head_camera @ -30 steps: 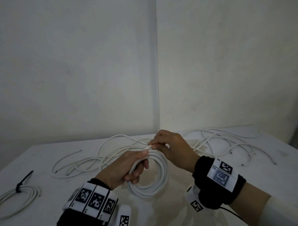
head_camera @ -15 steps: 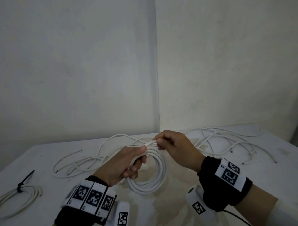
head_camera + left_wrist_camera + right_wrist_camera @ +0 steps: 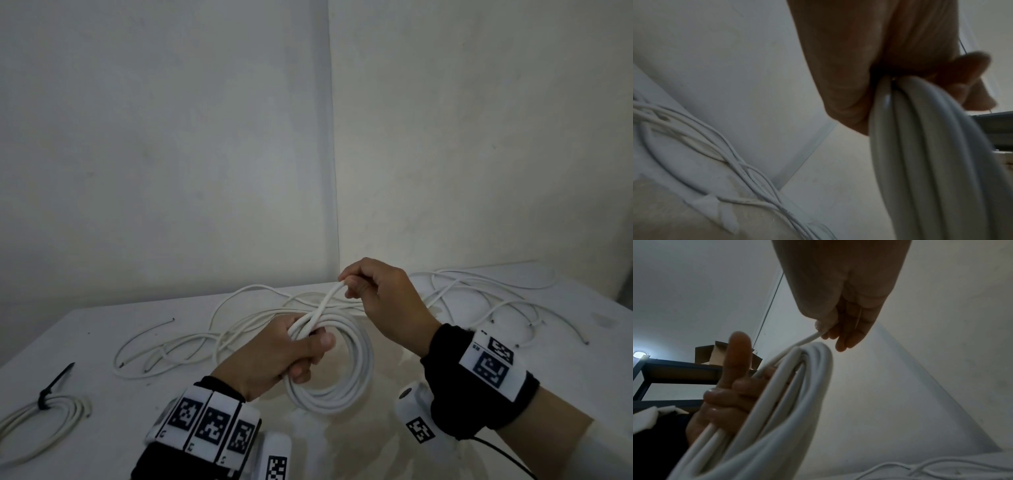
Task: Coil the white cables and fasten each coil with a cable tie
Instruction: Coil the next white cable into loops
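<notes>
My left hand [image 3: 274, 353] gripped the white coil [image 3: 337, 377] at its top, the loops hanging just above the bench [image 3: 394, 452]. My right hand [image 3: 383, 301] pinched the cable's free end [image 3: 329, 298], lifted across the bundle. I judged I was finishing the coil; next came tucking that end in and fetching a tie. The coil looked round, several turns thick. Farther off lay loose white cables [image 3: 479, 298], perhaps several tangled; to the far left, a tied coil [image 3: 41, 421].
</notes>
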Motion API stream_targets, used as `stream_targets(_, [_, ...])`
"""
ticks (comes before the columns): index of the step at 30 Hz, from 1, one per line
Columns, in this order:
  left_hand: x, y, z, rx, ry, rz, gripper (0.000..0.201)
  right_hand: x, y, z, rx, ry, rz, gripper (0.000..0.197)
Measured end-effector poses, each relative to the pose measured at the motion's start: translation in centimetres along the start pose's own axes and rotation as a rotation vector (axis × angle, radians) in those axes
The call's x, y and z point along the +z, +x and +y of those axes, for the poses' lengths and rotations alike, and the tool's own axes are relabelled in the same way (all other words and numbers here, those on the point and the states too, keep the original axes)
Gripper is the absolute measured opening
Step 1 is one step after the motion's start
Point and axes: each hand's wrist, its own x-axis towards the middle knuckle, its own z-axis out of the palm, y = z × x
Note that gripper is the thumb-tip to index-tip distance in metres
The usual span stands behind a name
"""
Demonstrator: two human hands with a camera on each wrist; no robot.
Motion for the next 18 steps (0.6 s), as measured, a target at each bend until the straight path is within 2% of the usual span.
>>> stream_targets(3, [0.0,0.3,-0.2,0.019,0.060,0.118,0.022,-0.2,0.0,-0.1,-0.001,-0.041,-0.156,0.017])
stream_targets(6, [0.3,0.5,-0.2,-0.005,0.045,0.133,0.015,0.1,-0.5,-0.4,0.003,-0.082,-0.279,0.019])
stream_targets(10, [0.4,0.3,-0.1,0.004,0.069,0.093,0.021,0.4,-1.5,-1.4,0.190,0.213,-0.322,0.023])
stream_targets(12, [0.5,0.3,-0.1,0.035,0.099,0.117,0.014,0.8,-1.5,-1.5,0.186,0.202,-0.235,0.025])
stream_targets(14, [0.4,0.3,-0.3,0.085,0.091,0.168,0.006,1.2,-1.4,-1.2,0.163,0.183,-0.076,0.027])
stream_targets(16, [0.2,0.2,-0.6,0.091,-0.051,0.206,0.015,1.3,-1.3,-0.9,0.190,0.242,0.055,0.026])
stream_targets(18, [0.2,0.0,-0.8,0.090,-0.172,0.229,0.015,1.3,-1.3,-0.9,0.214,0.267,0.115,0.025])
